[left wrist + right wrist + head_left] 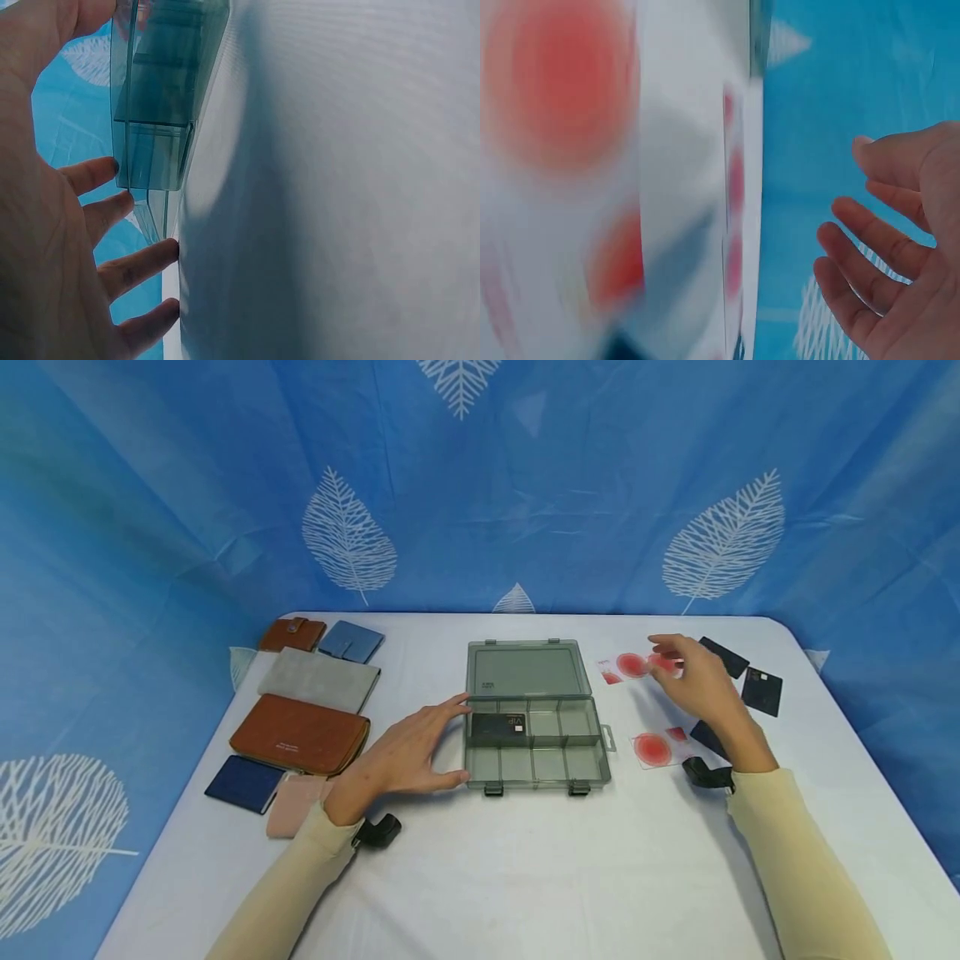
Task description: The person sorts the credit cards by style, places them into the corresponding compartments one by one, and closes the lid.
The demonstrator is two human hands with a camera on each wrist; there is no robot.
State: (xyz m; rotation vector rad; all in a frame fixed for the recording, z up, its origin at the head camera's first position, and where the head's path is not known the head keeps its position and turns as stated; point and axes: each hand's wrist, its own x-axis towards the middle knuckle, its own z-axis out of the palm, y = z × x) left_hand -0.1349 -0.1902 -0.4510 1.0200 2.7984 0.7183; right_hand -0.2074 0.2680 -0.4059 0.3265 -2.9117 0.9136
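Note:
A clear grey-green compartment box [555, 768] lies with its lid [528, 670] folded back on the table. One black card [498, 727] marked VIP sits across its upper left compartments. With fingers spread, my left hand [408, 752] touches the left side of the box; the left wrist view shows the thumb and a fingertip at the box wall [154, 161]. My right hand [697, 685] hovers over the cards at the right, fingers loosely bent and nothing in them. Below it lie clear cards with red circles, one [651, 750] nearer me and others [632, 666] farther back.
Black cards [762, 692] lie at the right, one partly hidden by my right wrist. At the left are a brown zip wallet [296, 732], a grey wallet [318, 680], a navy one [243, 782], a pink one [291, 806], a blue one [352, 642] and a small brown one [291, 633].

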